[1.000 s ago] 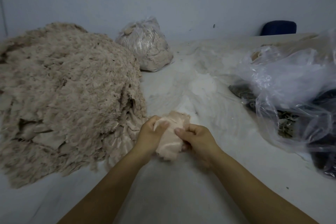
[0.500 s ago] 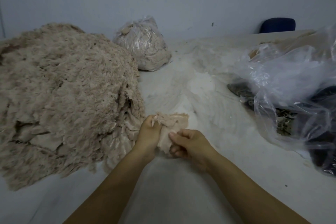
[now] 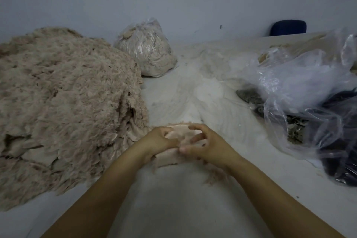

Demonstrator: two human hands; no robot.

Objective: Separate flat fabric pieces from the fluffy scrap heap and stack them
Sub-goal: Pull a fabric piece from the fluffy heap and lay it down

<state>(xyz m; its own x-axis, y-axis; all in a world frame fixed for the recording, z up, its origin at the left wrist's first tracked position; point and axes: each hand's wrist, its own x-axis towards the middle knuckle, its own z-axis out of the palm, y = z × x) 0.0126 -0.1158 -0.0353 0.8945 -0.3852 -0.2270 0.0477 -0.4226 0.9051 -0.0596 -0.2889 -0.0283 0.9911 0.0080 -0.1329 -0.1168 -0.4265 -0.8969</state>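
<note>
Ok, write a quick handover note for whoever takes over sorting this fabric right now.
Left hand: holds the pink fabric piece at its left edge.
Right hand: thumb on the piece, fingers curled above it; grip unclear.
The piece lies on the table, right of the fluffy scrap heap.
Done: one piece is out of the heap.
Left: flatten it, then go on pulling and stacking; no finished stack can be told apart.

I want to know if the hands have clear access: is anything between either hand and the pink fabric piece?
Nothing visible. Both the left hand and right hand are already on the pink fabric piece, beside the fluffy scrap heap. No finished stack shows.
</note>
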